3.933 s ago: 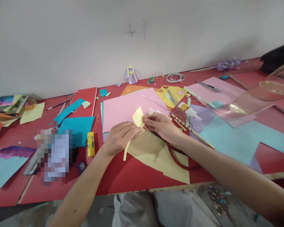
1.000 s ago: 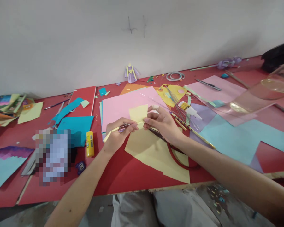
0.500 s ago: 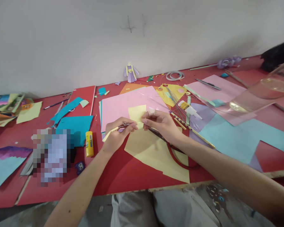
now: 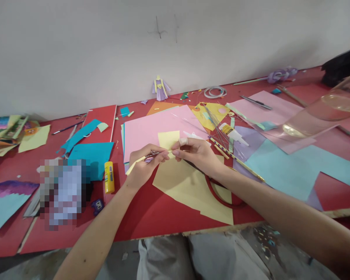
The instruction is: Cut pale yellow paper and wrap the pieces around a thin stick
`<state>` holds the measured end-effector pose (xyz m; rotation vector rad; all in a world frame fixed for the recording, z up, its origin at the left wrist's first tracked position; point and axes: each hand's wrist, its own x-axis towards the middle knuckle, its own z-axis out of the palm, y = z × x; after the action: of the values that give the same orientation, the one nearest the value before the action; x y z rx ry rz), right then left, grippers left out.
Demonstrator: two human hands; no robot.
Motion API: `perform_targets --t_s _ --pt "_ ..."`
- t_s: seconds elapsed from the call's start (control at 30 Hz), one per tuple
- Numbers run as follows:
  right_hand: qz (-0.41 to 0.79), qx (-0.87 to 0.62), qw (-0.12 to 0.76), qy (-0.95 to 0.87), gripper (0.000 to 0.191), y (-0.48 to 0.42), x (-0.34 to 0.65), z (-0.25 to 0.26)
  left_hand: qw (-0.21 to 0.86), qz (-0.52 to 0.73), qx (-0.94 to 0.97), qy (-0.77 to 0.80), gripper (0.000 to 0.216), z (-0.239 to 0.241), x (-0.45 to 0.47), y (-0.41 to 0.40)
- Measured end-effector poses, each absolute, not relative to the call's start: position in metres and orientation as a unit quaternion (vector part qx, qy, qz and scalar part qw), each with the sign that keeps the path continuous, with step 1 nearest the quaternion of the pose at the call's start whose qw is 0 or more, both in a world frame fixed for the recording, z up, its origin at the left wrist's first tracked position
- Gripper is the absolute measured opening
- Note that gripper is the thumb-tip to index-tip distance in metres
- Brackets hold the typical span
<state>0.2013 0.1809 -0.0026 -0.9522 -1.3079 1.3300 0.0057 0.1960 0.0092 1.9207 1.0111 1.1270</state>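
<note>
Both of my hands are close together over the middle of the table. The fingertips of my left hand (image 4: 146,161) pinch a small pale yellow piece of paper (image 4: 168,138). My right hand (image 4: 198,153), a light wrap round one finger, pinches that piece from the other side. A narrow yellow strip (image 4: 135,165) shows by my left palm, with thin shiny strands near it that I cannot make out. Under my right hand and wrist lie red-handled scissors (image 4: 220,197), partly hidden. Below both hands is a larger yellow sheet (image 4: 182,186).
Left of my forearm stand a yellow glue stick (image 4: 109,178) and teal paper (image 4: 90,155). Pink paper (image 4: 151,124) lies behind the hands. A white glue bottle (image 4: 235,134) rests to the right, near a transparent cup (image 4: 317,116). A small paper dress (image 4: 161,88) leans against the wall.
My right fingers have shifted slightly and closed in beside my left fingertips on the yellow paper. The view has moved a little; the rest lies the same.
</note>
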Motion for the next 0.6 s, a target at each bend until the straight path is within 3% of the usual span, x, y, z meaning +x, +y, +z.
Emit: perform_targets --t_s 0.6 --pt "0.541 -0.408 0.493 -0.546 0.025 0.1804 0.2024 -0.0004 0.353 0.430 0.731 0.395 0.015 0.0082 0.0070 0.1956"
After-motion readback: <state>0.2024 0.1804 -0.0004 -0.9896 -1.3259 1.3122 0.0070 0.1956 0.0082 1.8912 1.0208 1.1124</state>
